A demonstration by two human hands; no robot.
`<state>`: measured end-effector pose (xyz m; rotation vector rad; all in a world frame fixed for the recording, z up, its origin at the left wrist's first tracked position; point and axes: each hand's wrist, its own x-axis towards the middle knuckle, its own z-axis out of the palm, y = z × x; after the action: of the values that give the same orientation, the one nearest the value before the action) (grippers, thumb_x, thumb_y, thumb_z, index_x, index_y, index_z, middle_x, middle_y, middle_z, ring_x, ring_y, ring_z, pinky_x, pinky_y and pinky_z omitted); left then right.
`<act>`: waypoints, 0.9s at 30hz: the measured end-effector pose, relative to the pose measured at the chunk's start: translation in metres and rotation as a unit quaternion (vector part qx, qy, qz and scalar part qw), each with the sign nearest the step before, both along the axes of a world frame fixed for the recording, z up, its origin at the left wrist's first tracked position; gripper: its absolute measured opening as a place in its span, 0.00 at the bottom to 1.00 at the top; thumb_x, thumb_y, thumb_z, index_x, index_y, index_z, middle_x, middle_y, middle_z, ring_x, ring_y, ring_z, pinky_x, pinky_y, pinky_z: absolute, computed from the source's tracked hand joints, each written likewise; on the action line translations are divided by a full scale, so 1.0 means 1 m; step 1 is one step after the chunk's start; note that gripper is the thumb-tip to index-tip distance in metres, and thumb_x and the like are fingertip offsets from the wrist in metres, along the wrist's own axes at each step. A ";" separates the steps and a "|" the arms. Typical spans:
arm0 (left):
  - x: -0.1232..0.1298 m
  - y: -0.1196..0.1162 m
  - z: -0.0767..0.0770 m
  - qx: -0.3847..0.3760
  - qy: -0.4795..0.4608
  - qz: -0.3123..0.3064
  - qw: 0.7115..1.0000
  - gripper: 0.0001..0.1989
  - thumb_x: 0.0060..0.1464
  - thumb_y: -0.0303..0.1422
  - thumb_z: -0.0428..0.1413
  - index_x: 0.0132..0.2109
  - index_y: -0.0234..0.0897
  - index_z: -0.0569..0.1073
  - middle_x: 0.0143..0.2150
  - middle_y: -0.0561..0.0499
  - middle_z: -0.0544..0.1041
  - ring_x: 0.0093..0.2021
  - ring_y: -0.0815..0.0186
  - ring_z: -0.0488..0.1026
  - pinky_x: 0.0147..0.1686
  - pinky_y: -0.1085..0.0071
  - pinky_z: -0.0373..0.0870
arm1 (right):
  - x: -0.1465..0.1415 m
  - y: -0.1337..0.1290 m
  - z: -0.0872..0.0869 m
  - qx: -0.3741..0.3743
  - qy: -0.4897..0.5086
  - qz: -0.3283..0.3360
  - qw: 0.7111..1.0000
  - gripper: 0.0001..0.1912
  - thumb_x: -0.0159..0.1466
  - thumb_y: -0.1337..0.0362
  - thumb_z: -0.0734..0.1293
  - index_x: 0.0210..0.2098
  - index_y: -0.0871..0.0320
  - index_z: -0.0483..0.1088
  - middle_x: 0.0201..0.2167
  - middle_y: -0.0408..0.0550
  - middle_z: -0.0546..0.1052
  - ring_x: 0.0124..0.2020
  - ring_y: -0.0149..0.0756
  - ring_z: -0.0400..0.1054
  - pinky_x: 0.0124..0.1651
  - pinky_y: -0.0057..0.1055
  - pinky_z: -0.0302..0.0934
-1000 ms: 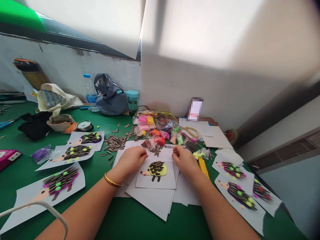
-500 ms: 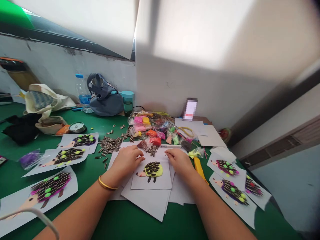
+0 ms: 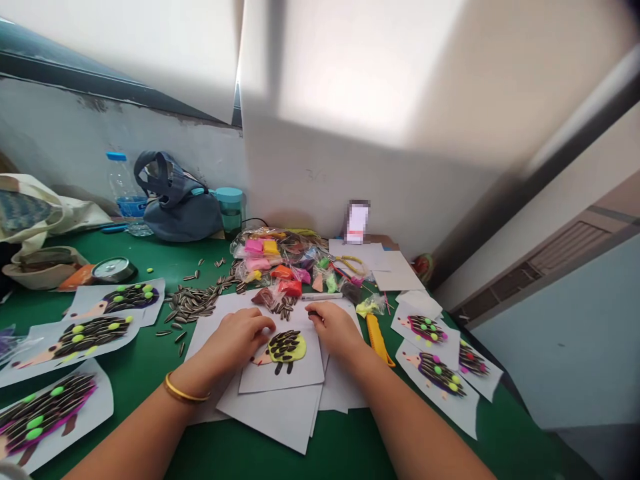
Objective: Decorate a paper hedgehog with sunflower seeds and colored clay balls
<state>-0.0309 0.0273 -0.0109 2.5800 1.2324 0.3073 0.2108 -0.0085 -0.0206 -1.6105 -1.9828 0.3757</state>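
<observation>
In the head view a hedgehog picture (image 3: 287, 347) lies flat on the top white paper (image 3: 280, 383). Its yellow-green clay body is partly covered with dark sunflower seeds, and dark legs show underneath. My left hand (image 3: 243, 340) rests on the paper at the picture's left, thumb and index finger apart, partly hiding the animal's face. Just above and right of the body, my right hand (image 3: 333, 327) pinches a dark sunflower seed (image 3: 313, 313) between thumb and fingertips. A small group of loose seeds (image 3: 283, 308) sits on the paper between both hands.
A larger seed pile (image 3: 195, 303) lies at left. Behind are bagged coloured clays (image 3: 283, 267), a white pen (image 3: 323, 297) and yellow-handled scissors (image 3: 350, 263). A yellow cutter (image 3: 379, 340) lies right. Finished hedgehog pictures flank both sides; a bag (image 3: 180, 207) and bottle (image 3: 127, 193) stand behind.
The view has turned slightly right, shifting the scene left. My right fingertips now show a dark seed more plainly. My left hand has come nearer the hedgehog's face.
</observation>
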 end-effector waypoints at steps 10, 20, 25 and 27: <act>0.002 -0.003 0.002 -0.019 -0.011 0.011 1.000 0.11 0.56 0.28 0.54 0.42 0.45 0.79 0.40 0.49 0.77 0.45 0.59 0.72 0.44 0.65 0.62 | 0.002 -0.005 0.009 -0.023 0.000 0.004 1.000 0.08 0.62 0.67 0.66 0.39 0.54 0.77 0.38 0.46 0.80 0.42 0.38 0.71 0.45 0.33 0.62; 0.001 -0.003 0.000 -0.029 -0.014 0.008 0.999 0.11 0.55 0.27 0.55 0.42 0.45 0.79 0.40 0.49 0.76 0.44 0.59 0.72 0.45 0.66 0.62 | 0.008 -0.020 0.029 -0.131 0.067 0.030 0.989 0.09 0.58 0.68 0.66 0.35 0.53 0.77 0.32 0.43 0.80 0.32 0.35 0.73 0.33 0.29 0.64; 0.002 -0.003 0.002 -0.031 -0.023 0.010 0.999 0.11 0.55 0.27 0.56 0.41 0.45 0.79 0.39 0.49 0.77 0.44 0.59 0.72 0.43 0.66 0.62 | 0.003 -0.025 0.026 -0.165 0.072 0.077 0.981 0.07 0.57 0.69 0.66 0.32 0.53 0.77 0.29 0.41 0.79 0.29 0.32 0.71 0.30 0.26 0.62; 0.002 -0.004 0.002 -0.028 -0.023 0.011 0.999 0.11 0.55 0.28 0.56 0.41 0.45 0.79 0.39 0.49 0.77 0.44 0.59 0.72 0.43 0.66 0.62 | 0.000 -0.027 0.025 -0.171 0.060 0.089 0.979 0.08 0.56 0.70 0.66 0.32 0.52 0.76 0.29 0.41 0.79 0.29 0.32 0.71 0.30 0.26 0.61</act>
<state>-0.0288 0.0236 -0.0086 2.5005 1.2357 0.3286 0.2107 -0.0350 0.0040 -1.5659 -2.0567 0.9049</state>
